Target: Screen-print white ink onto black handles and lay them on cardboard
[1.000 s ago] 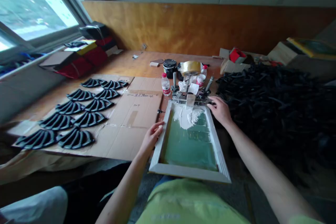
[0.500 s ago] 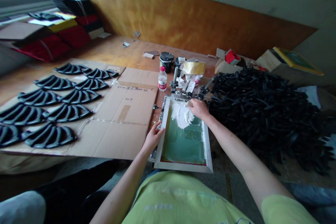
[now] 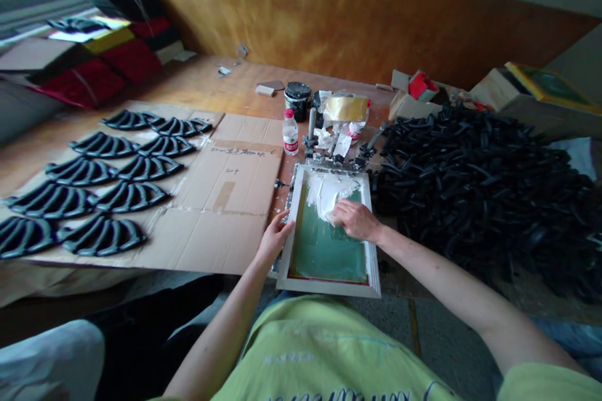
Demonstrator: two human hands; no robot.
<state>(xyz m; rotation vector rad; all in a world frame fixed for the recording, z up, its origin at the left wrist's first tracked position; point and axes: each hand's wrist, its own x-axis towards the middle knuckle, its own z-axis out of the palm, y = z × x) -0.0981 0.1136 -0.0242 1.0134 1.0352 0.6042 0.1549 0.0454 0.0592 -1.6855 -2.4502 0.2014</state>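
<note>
A silk-screen printing frame (image 3: pixel 375 263) with a pale rim and green mesh lies in front of me, clamped at its far end by a metal hinge (image 3: pixel 329 166). White paste (image 3: pixel 324 191) is smeared over the far part of the mesh. My left hand (image 3: pixel 276 233) grips the left side rail, thumb on top. Closed, my right hand (image 3: pixel 355 219) presses down at the near edge of the paste. It holds a small pale scraper, mostly hidden under the fingers.
On the left, black fan-shaped pieces (image 3: pixel 103 235) lie in rows on flattened cardboard (image 3: pixel 235 225). A large heap of black parts (image 3: pixel 484 200) sits right of the frame. Behind stand a bottle with a red cap (image 3: pixel 290 135) and a dark tub (image 3: pixel 298 100).
My right hand has pulled the scraper toward me, from the far end of the mesh to its middle, spreading the paste. My left hand stays at the rail. The view has shifted slightly.
</note>
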